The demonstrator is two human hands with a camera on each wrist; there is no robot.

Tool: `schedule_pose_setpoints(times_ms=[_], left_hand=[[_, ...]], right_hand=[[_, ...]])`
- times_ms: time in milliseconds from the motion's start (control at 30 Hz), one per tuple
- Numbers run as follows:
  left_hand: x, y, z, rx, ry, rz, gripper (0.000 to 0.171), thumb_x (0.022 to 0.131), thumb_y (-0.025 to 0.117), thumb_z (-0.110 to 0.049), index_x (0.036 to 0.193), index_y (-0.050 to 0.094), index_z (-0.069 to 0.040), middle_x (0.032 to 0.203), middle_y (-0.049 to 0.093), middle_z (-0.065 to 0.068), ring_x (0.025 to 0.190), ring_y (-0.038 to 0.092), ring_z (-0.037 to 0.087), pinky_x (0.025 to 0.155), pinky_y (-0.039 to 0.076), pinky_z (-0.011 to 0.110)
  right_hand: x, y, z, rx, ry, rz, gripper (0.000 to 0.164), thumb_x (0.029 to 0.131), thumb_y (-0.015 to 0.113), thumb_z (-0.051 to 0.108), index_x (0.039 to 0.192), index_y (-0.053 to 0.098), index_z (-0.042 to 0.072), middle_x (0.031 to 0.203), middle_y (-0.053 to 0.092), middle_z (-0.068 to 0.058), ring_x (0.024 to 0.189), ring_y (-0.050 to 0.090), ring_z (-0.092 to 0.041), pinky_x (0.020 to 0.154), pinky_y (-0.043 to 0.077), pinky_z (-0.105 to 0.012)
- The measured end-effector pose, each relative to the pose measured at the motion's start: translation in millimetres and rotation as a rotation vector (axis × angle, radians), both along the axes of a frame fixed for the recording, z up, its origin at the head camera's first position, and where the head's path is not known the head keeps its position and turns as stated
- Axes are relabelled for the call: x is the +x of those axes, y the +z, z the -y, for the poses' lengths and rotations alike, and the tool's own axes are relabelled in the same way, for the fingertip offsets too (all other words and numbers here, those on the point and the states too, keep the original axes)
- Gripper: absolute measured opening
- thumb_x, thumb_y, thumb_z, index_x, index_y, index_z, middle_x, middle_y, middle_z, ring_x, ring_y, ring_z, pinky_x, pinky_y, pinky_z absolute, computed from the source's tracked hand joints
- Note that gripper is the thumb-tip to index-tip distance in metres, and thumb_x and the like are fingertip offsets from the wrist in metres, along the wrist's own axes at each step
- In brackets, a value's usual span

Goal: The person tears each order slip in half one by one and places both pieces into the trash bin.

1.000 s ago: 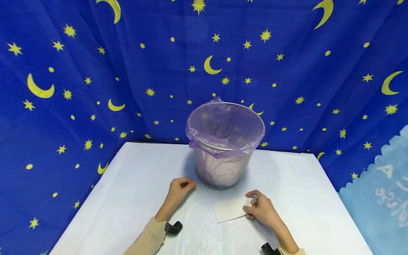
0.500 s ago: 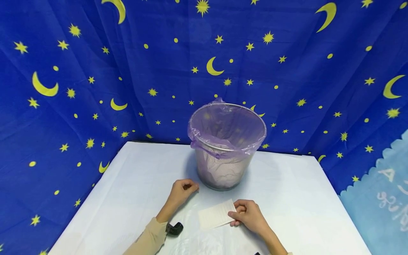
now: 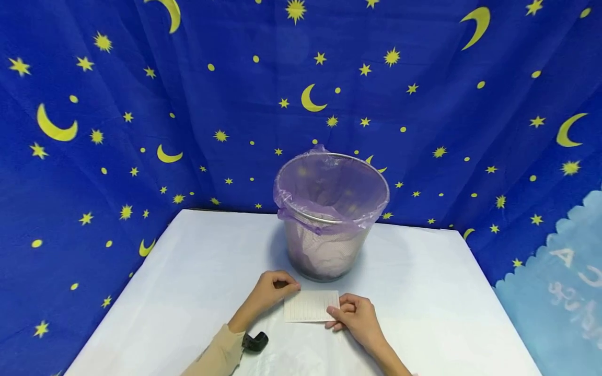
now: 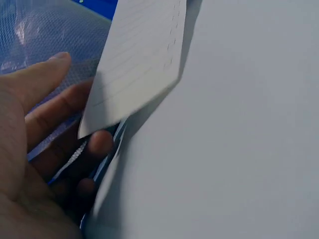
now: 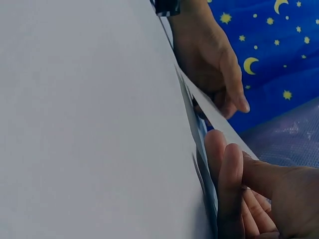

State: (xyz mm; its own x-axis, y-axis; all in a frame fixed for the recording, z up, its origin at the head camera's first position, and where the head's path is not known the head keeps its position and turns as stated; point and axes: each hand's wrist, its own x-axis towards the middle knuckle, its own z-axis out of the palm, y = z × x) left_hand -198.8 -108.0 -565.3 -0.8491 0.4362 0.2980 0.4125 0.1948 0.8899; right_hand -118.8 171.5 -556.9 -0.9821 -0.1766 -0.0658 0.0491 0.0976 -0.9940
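Note:
A small white lined sheet of paper [image 3: 308, 306] lies between my two hands in front of the bin. My right hand [image 3: 358, 319] pinches its right end, thumb on top and fingers beneath. At the left end is my left hand [image 3: 273, 291], its fingers loosely bent. In the left wrist view, the left thumb [image 4: 57, 64] stands off the paper [image 4: 139, 55], while some fingertips are partly behind its near corner; whether they touch it I cannot tell. The right wrist view shows the paper [image 5: 224, 127] nearly edge-on, with the right thumb [image 5: 261, 174] at its end.
A wire mesh bin [image 3: 324, 250] with a purple plastic liner [image 3: 338, 183] stands right behind the hands. White cloth covers the table [image 3: 226, 245]. Blue curtains [image 3: 244, 104] with stars and moons hang behind and beside it. A black wrist device [image 3: 255, 342] is on the left wrist.
My right hand has moved left with the paper, bringing its far end up to my left hand. The paper has turned to lie nearly level. My left hand has shifted slightly toward the paper.

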Motion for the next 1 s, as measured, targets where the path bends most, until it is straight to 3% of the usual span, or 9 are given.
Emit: schedule_pose_setpoints(times_ms=[267,467,633,800,900,1000], left_hand=[[9.2,4.1,-8.1,-0.004,-0.037,0.072,0.006,0.094,0.080,-0.015,0.093,0.082,-0.010,0.090,0.077,0.007,0.083,0.068,0.009,0.078,0.057,0.024],[12.4,6.8,-11.4,0.029,-0.037,0.070,0.003,0.094,0.079,-0.012,0.094,0.082,-0.010,0.091,0.078,0.006,0.086,0.070,0.009,0.083,0.058,0.025],[11.6,8.6,-14.9,0.031,-0.032,0.064,0.004,0.094,0.080,-0.014,0.095,0.082,-0.010,0.092,0.079,0.006,0.087,0.070,0.007,0.086,0.057,0.026],[15.3,11.7,-19.1,0.039,-0.076,0.070,0.004,0.094,0.079,-0.012,0.094,0.081,-0.009,0.091,0.078,0.009,0.086,0.070,0.008,0.085,0.059,0.027],[20.0,14.4,-22.3,0.027,-0.104,0.072,0.004,0.095,0.078,-0.011,0.093,0.081,-0.008,0.091,0.077,0.010,0.085,0.070,0.008,0.084,0.059,0.027],[24.0,17.2,-26.5,0.011,-0.113,0.075,0.006,0.094,0.079,-0.013,0.093,0.081,-0.007,0.091,0.077,0.009,0.083,0.070,0.006,0.081,0.059,0.025]], right_hand=[[2.1,-2.5,1.3,0.012,0.007,0.023,0.032,0.093,0.081,0.013,0.108,0.067,-0.012,0.082,0.078,-0.019,0.068,0.079,-0.024,0.064,0.063,-0.033],[-0.4,-3.3,2.8,0.032,0.057,-0.013,0.035,0.093,0.081,0.012,0.112,0.067,-0.014,0.086,0.077,-0.021,0.067,0.077,-0.019,0.063,0.063,-0.031],[-3.6,0.4,5.9,0.168,0.012,-0.145,0.032,0.092,0.083,0.023,0.111,0.072,-0.001,0.091,0.079,-0.013,0.066,0.073,-0.012,0.060,0.062,-0.029],[-1.9,5.0,11.8,0.348,-0.051,-0.315,0.031,0.089,0.087,0.034,0.113,0.075,0.018,0.105,0.078,0.005,0.089,0.072,-0.007,0.077,0.060,-0.025],[1.0,7.3,15.1,0.388,-0.076,-0.401,0.024,0.089,0.086,0.033,0.110,0.076,0.025,0.104,0.075,0.012,0.095,0.069,-0.007,0.086,0.056,-0.026],[3.1,9.7,17.5,0.352,-0.079,-0.440,0.012,0.092,0.083,0.027,0.102,0.076,0.024,0.099,0.074,0.013,0.094,0.069,-0.009,0.087,0.056,-0.029]])
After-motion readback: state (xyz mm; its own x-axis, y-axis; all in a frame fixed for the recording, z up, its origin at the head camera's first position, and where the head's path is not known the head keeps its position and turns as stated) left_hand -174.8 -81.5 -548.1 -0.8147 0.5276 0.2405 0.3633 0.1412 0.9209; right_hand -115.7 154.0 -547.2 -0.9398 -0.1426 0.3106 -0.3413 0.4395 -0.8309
